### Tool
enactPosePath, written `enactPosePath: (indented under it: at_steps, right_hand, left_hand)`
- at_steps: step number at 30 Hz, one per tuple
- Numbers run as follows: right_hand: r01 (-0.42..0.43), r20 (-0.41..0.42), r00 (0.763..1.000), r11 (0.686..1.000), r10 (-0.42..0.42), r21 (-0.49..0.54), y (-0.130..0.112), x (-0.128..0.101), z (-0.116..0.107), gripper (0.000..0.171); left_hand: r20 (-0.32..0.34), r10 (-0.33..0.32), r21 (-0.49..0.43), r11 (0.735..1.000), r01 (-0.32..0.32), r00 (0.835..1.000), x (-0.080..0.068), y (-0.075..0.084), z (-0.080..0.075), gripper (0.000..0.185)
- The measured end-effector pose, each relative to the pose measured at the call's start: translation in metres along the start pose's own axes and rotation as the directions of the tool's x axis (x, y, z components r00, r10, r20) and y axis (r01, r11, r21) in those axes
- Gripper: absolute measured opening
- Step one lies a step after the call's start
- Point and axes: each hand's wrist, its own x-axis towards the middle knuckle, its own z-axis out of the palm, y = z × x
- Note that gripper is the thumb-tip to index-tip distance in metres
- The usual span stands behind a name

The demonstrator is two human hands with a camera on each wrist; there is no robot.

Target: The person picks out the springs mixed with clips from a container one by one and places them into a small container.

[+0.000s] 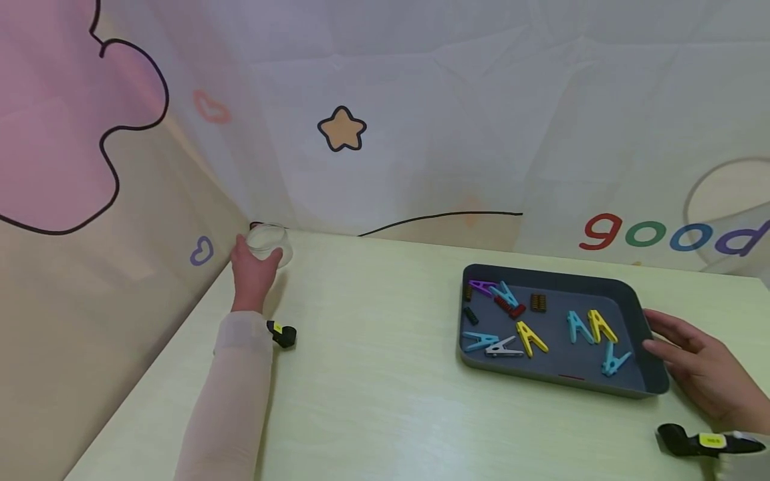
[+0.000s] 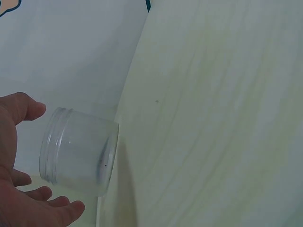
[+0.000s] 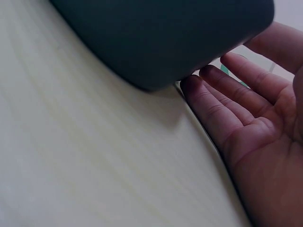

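- Standing at the far left corner of the pale green table (image 1: 385,374), hard by the printed backdrop (image 1: 421,100): a small clear plastic jar (image 1: 269,242), lidless, threaded mouth up.
- Reaching for that jar with the left hand (image 1: 252,274): fingers and thumb spread in an open cup on either side of the wall, not plainly closing on it; nothing gripped yet in the left wrist view, thumb (image 2: 21,106) above the rim, fingertips (image 2: 57,208) below.
- Judging the jar as light, stiff and smooth-walled, likely slippery; taking hold best around the middle of the wall, below the thread, thumb opposite the fingers.
- Resting the right hand (image 1: 704,364) flat and open against the right end of the dark grey tray (image 1: 652,381), fingertips (image 3: 208,80) touching its outer wall, holding nothing.
- Lying loose in the tray: about 10 clothes pegs (image 1: 529,337) in blue, yellow, purple, red and white, plus 2 small brown clips (image 1: 538,302).
- Showing on each wrist: a black strapped camera unit (image 1: 281,333).
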Motion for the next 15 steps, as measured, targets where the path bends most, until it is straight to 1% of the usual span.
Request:
enactPosePath:
  at_steps: [1,4,7,10,15]
  right_hand:
    - [0.001,-0.003,1.000,1.000,-0.001,-0.003,0.0002,0.0000,0.0001,0.068]
    - [-0.001,-0.009,1.000,1.000,0.001,-0.015,0.0007,-0.0002,0.0002,0.068]
    - [-0.003,-0.006,1.000,1.000,0.003,0.013,0.0010,-0.0003,0.0000,0.068]
    - [-0.007,-0.003,1.000,1.000,0.007,0.010,0.0007,-0.0004,-0.0003,0.068]
    - [-0.018,-0.009,1.000,0.999,0.017,-0.051,-0.0005,-0.0002,-0.0002,0.069]
  left_hand:
    - [-0.003,0.004,0.003,1.000,-0.004,1.000,0.0013,-0.0006,0.0001,0.095]
    - [0.007,-0.009,0.013,1.000,0.009,1.000,0.0049,-0.0024,-0.0003,0.098]
    - [0.018,-0.023,0.013,1.000,0.023,1.000,0.0079,-0.0033,-0.0011,0.100]
    - [0.032,-0.037,0.007,0.999,0.036,0.999,0.0092,-0.0029,-0.0026,0.102]
    - [0.065,-0.068,0.005,0.998,0.067,0.996,0.0106,-0.0014,-0.0044,0.105]
